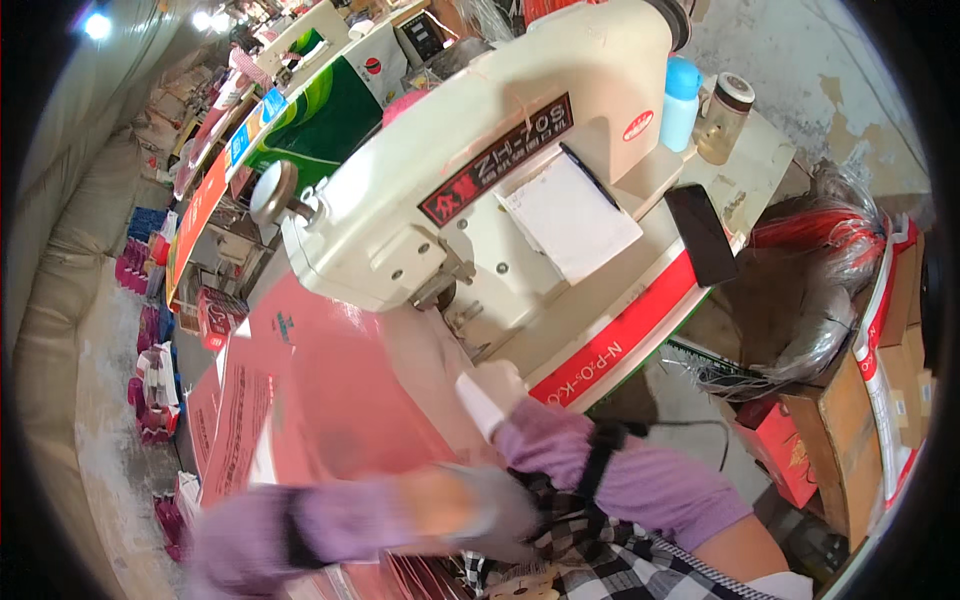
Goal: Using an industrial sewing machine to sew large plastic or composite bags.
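A large cream sewing machine [400, 190] stands in front of me. Pink printed sacks [345, 390] lie to its left, their edge reaching under the needle area. At that edge, just below the machine head, my right hand [495, 388] is closed on the pink sack, with white material at its wrist. My left hand [490, 510], smeared by motion and apparently grey-gloved, is low and close to my checked apron [620, 560]. Its fingers cannot be made out. Both forearms wear purple sleeves with black straps.
A white notepad [575, 220] with a pen rests on the machine bed. Right of it are a black phone [701, 235], a blue bottle [680, 105] and a clear jar [725, 120]. Cardboard boxes [835, 440] and bundled plastic strands [835, 270] stand at the right.
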Demonstrator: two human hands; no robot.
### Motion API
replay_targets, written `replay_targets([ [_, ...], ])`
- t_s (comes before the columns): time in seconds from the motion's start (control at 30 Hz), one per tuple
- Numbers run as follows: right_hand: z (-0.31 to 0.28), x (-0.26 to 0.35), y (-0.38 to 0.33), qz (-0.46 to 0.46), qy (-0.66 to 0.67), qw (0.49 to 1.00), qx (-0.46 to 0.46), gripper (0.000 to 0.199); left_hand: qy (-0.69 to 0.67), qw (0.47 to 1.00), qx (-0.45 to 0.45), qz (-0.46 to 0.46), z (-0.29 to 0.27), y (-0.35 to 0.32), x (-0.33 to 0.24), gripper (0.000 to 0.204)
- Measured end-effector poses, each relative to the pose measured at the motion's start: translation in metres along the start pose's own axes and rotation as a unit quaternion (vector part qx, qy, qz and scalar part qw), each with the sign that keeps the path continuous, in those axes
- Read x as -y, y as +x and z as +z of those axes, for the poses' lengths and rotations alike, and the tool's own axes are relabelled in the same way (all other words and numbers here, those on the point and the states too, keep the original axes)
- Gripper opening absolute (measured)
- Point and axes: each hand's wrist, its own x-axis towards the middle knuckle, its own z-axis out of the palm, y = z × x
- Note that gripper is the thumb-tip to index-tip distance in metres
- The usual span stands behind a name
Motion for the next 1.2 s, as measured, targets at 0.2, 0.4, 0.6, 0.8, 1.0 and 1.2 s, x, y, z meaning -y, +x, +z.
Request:
replay_targets([
  [0.2,0.006,0.004,0.043,0.141,0.213,0.964,-0.079,0.023,-0.199,0.977,-0.065,0.037,-0.022,-0.017,0.017,0.037],
  [0.4,-0.027,-0.003,-0.008,0.109,0.293,0.949,-0.049,0.03,-0.064,0.896,-0.438,-0.006,0.08,-0.009,-0.014,0.015],
  [0.6,-0.007,0.022,-0.104,0.058,0.279,0.957,-0.056,0.078,0.06,0.943,-0.326,0.019,0.057,0.028,-0.008,0.017],
  [0.8,-0.029,0.012,0.004,0.099,0.207,0.971,-0.062,0.073,0.047,0.93,-0.364,-0.008,0.082,-0.029,0.009,0.024],
  [1.0,-0.025,0.0,0.015,0.167,0.239,0.957,-0.002,0.072,-0.194,0.814,-0.545,0.048,0.042,-0.008,-0.045,0.058],
  [1.2,0.001,-0.01,-0.074,-0.043,0.17,0.975,-0.138,0.068,-0.11,0.8,-0.429,-0.404,0.19,-0.142,0.209,0.052],
])
